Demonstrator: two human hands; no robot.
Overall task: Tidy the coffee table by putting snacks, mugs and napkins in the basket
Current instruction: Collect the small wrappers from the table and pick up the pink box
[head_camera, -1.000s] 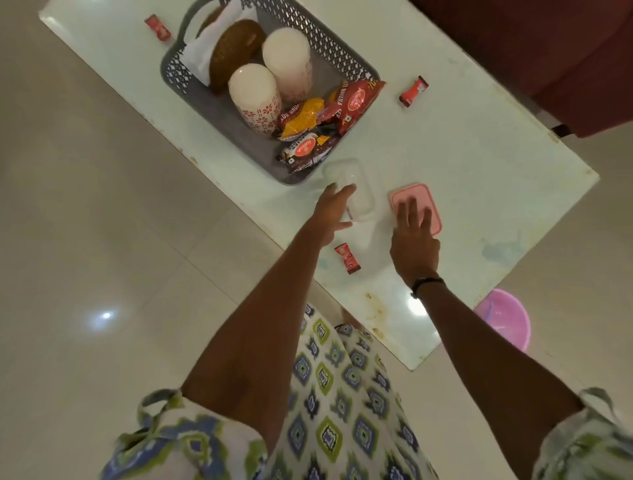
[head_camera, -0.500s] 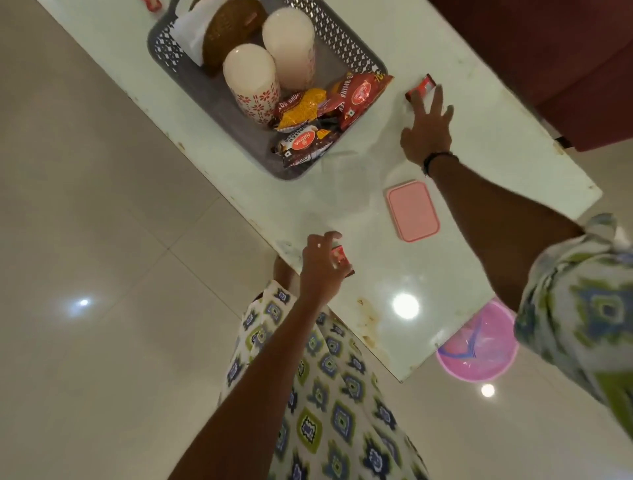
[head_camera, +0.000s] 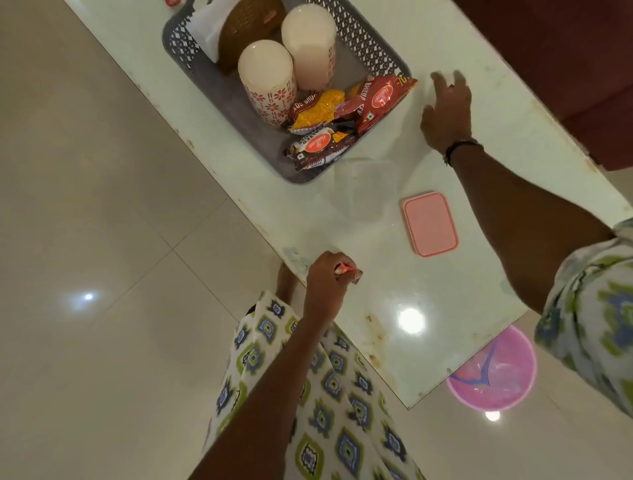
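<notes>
A grey lattice basket (head_camera: 178, 44) stands at the far left of the pale glass coffee table (head_camera: 445, 291). Inside are two upturned white mugs with red flowers (head_camera: 265, 73) (head_camera: 308, 34), a brown round item (head_camera: 246, 31), a white napkin (head_camera: 202, 31) and several snack packets (head_camera: 380, 99). At the table's near edge my left hand (head_camera: 325, 284) pinches a small red candy (head_camera: 347, 270). Just right of the basket, my right hand (head_camera: 445, 113) rests on the table, fingers blurred. What lies under it is hidden.
A clear plastic box (head_camera: 366, 185) and its pink lid (head_camera: 430, 224) lie mid-table. Another red candy (head_camera: 171, 2) shows at the top edge. A pink bucket (head_camera: 493, 370) sits on the tiled floor under the table's corner. A dark red sofa (head_camera: 565, 68) borders the far side.
My left hand left the clear box, came back to the near edge and picked up the red candy. My right hand left the pink lid and reached the candy beside the basket, now covered.
</notes>
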